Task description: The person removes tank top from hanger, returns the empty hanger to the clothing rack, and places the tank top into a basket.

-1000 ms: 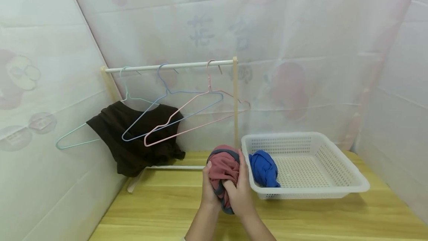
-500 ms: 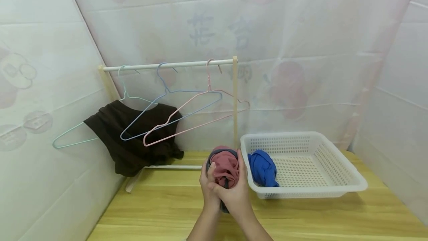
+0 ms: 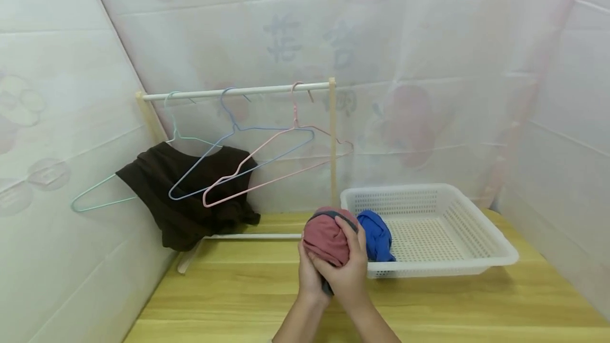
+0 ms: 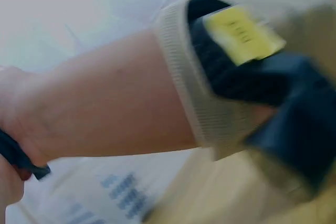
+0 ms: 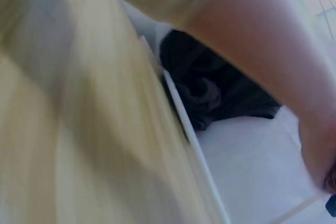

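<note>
Yellow table (image 3: 229,292) lay under the left hand (image 3: 310,273) and right hand (image 3: 351,271), which together gripped the pink cloth (image 3: 326,238), at nine o'clock from the basket (image 3: 443,265); it could perhaps unroll if fingers loosened

Near left: tabletop (image 3: 214,286) is lying open.
Near middle: left hand (image 3: 310,278), right hand (image 3: 351,271) and pink bundle (image 3: 326,238) are filling the space.
Far left: rack (image 3: 267,90), hangers (image 3: 295,115) and dark garment (image 3: 188,218) are crowding the way.
Right: raised-rimmed basket (image 3: 452,265) is blocking low passage.
Inside basket: blue cloth (image 3: 375,236) is taking the left end; room is opening rightward.
</note>
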`<act>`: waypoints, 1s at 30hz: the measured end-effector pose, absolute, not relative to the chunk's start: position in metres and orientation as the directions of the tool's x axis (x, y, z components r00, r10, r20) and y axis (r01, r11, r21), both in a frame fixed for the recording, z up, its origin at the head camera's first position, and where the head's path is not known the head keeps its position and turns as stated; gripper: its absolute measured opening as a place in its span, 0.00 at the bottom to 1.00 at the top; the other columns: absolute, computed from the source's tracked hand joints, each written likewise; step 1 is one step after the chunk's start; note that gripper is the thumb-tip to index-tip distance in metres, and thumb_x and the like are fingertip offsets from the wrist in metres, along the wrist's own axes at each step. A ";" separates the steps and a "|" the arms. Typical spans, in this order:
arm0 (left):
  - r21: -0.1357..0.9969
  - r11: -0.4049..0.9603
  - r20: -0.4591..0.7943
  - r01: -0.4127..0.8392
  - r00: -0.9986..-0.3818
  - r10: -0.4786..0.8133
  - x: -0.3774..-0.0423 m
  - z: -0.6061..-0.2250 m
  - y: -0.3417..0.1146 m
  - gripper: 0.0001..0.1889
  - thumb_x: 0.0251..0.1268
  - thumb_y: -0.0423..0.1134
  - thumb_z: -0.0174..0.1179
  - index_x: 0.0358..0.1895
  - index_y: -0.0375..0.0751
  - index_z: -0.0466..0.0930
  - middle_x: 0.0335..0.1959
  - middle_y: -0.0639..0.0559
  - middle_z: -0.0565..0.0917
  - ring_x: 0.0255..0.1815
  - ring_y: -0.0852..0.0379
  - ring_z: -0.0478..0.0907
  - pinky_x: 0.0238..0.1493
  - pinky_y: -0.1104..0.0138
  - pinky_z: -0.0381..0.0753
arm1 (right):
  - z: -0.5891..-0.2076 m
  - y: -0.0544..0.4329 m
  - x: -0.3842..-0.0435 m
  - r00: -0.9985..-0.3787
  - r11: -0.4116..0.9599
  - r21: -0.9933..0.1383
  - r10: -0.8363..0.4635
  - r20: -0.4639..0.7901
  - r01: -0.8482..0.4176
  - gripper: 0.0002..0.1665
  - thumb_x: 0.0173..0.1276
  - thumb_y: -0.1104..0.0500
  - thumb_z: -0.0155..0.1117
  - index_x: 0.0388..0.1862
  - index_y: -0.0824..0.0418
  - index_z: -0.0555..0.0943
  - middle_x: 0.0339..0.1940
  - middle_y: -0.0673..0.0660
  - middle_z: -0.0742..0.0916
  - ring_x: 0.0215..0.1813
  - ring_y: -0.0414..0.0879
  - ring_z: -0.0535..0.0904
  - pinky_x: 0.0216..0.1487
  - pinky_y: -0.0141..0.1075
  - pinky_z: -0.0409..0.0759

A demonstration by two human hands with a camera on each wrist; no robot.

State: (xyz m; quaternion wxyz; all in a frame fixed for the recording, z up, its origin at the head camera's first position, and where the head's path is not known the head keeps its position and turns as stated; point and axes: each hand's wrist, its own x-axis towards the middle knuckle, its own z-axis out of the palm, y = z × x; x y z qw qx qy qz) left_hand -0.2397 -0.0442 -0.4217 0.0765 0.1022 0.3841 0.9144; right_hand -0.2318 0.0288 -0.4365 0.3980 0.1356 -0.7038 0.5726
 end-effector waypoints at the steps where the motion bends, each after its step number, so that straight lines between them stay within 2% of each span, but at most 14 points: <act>1: 0.711 -0.696 0.106 -0.106 -0.961 0.255 -0.238 -0.425 -0.041 0.36 0.71 0.73 0.25 0.54 0.52 0.75 0.48 0.60 0.80 0.49 0.63 0.77 0.55 0.69 0.76 | -0.435 0.031 -0.231 -0.634 0.328 -0.690 0.272 0.724 -0.646 0.50 0.40 0.61 0.85 0.66 0.53 0.75 0.74 0.57 0.67 0.69 0.53 0.66 0.61 0.47 0.71; 5: 0.729 -0.667 0.090 -0.153 -0.945 0.315 -0.234 -0.433 -0.029 0.38 0.67 0.75 0.22 0.47 0.54 0.77 0.40 0.63 0.81 0.42 0.67 0.78 0.49 0.72 0.77 | -0.432 0.042 -0.227 -0.574 0.374 -0.647 0.298 0.763 -0.665 0.40 0.39 0.64 0.85 0.56 0.53 0.81 0.71 0.58 0.69 0.67 0.52 0.68 0.61 0.42 0.71; 8: 0.775 -0.627 0.113 -0.082 -0.957 0.266 -0.237 -0.434 -0.024 0.37 0.72 0.70 0.23 0.55 0.49 0.76 0.45 0.60 0.82 0.46 0.64 0.78 0.52 0.71 0.76 | -0.431 0.052 -0.227 -0.512 0.380 -0.598 0.310 0.801 -0.706 0.37 0.37 0.68 0.84 0.52 0.57 0.83 0.68 0.61 0.72 0.66 0.48 0.68 0.62 0.32 0.68; 9: 0.802 -0.596 0.138 -0.045 -0.956 0.258 -0.239 -0.435 -0.023 0.37 0.74 0.69 0.23 0.59 0.48 0.75 0.49 0.58 0.81 0.50 0.63 0.78 0.54 0.71 0.76 | -0.429 0.056 -0.228 -0.499 0.385 -0.589 0.316 0.807 -0.710 0.37 0.36 0.69 0.84 0.51 0.58 0.83 0.66 0.62 0.73 0.66 0.47 0.69 0.63 0.31 0.68; 10: 0.831 -0.556 0.161 -0.002 -0.956 0.245 -0.241 -0.435 -0.022 0.36 0.75 0.67 0.24 0.62 0.46 0.73 0.50 0.56 0.81 0.50 0.62 0.78 0.53 0.70 0.76 | -0.427 0.061 -0.228 -0.493 0.388 -0.590 0.326 0.807 -0.708 0.37 0.35 0.70 0.84 0.50 0.59 0.83 0.65 0.63 0.74 0.65 0.46 0.69 0.62 0.30 0.68; 14: 0.911 -0.366 0.303 0.193 -0.912 0.275 -0.246 -0.436 -0.024 0.28 0.81 0.56 0.31 0.75 0.49 0.60 0.67 0.51 0.72 0.66 0.57 0.70 0.68 0.62 0.68 | -0.415 0.090 -0.233 -0.552 0.358 -0.670 0.384 0.740 -0.650 0.37 0.34 0.74 0.82 0.50 0.60 0.83 0.62 0.60 0.77 0.61 0.42 0.71 0.61 0.31 0.68; 16: 0.928 -0.206 0.362 0.309 -0.877 0.315 -0.247 -0.438 -0.025 0.27 0.81 0.52 0.37 0.77 0.51 0.55 0.72 0.52 0.67 0.71 0.55 0.65 0.72 0.56 0.64 | -0.406 0.110 -0.238 -0.581 0.357 -0.708 0.405 0.706 -0.610 0.36 0.37 0.75 0.81 0.50 0.60 0.84 0.61 0.57 0.78 0.58 0.41 0.71 0.59 0.31 0.67; 17: 0.923 -0.113 0.384 0.368 -0.858 0.341 -0.246 -0.440 -0.025 0.28 0.80 0.52 0.40 0.78 0.54 0.52 0.76 0.54 0.62 0.76 0.54 0.59 0.74 0.54 0.59 | -0.402 0.121 -0.242 -0.582 0.365 -0.711 0.410 0.702 -0.601 0.36 0.37 0.75 0.80 0.50 0.60 0.84 0.61 0.57 0.78 0.58 0.42 0.71 0.58 0.32 0.67; 19: 0.861 0.110 0.421 0.496 -0.818 0.392 -0.246 -0.445 -0.024 0.29 0.79 0.53 0.44 0.78 0.55 0.52 0.78 0.56 0.58 0.78 0.53 0.54 0.74 0.50 0.57 | -0.394 0.144 -0.251 -0.575 0.415 -0.707 0.412 0.707 -0.573 0.35 0.39 0.75 0.79 0.50 0.59 0.84 0.60 0.58 0.78 0.56 0.42 0.71 0.56 0.31 0.67; 21: 0.728 0.320 0.446 0.606 -0.774 0.450 -0.246 -0.451 -0.021 0.29 0.77 0.54 0.47 0.77 0.53 0.57 0.77 0.54 0.60 0.79 0.50 0.54 0.74 0.47 0.57 | -0.388 0.167 -0.262 -0.558 0.487 -0.689 0.407 0.723 -0.537 0.34 0.40 0.73 0.79 0.51 0.58 0.84 0.56 0.60 0.78 0.54 0.43 0.71 0.53 0.33 0.67; 23: 0.585 0.455 0.452 0.671 -0.736 0.504 -0.247 -0.457 -0.018 0.28 0.75 0.54 0.49 0.74 0.51 0.62 0.76 0.53 0.63 0.78 0.48 0.55 0.73 0.45 0.58 | -0.386 0.186 -0.274 -0.558 0.562 -0.673 0.397 0.729 -0.481 0.32 0.43 0.70 0.78 0.51 0.56 0.84 0.55 0.63 0.78 0.53 0.48 0.73 0.51 0.38 0.69; 26: 0.445 0.543 0.450 0.712 -0.702 0.552 -0.248 -0.464 -0.013 0.26 0.74 0.51 0.52 0.70 0.46 0.68 0.74 0.49 0.67 0.78 0.46 0.55 0.72 0.42 0.57 | -0.390 0.209 -0.289 -0.604 0.660 -0.661 0.378 0.702 -0.356 0.30 0.48 0.64 0.77 0.54 0.54 0.84 0.57 0.68 0.76 0.52 0.58 0.75 0.48 0.50 0.73; 28: 0.426 0.551 0.447 0.718 -0.696 0.562 -0.249 -0.469 -0.010 0.23 0.74 0.48 0.54 0.68 0.46 0.72 0.72 0.49 0.69 0.78 0.46 0.55 0.72 0.43 0.59 | -0.396 0.220 -0.297 -0.655 0.717 -0.648 0.363 0.663 -0.259 0.30 0.50 0.60 0.75 0.56 0.53 0.82 0.60 0.70 0.75 0.52 0.64 0.75 0.47 0.58 0.74; 30: 0.434 0.543 0.448 0.719 -0.695 0.562 -0.249 -0.471 -0.008 0.20 0.74 0.45 0.54 0.65 0.46 0.74 0.72 0.49 0.69 0.78 0.45 0.55 0.72 0.45 0.61 | -0.403 0.229 -0.304 -0.714 0.769 -0.614 0.328 0.618 -0.178 0.30 0.52 0.57 0.74 0.58 0.53 0.81 0.62 0.71 0.73 0.52 0.68 0.76 0.46 0.62 0.75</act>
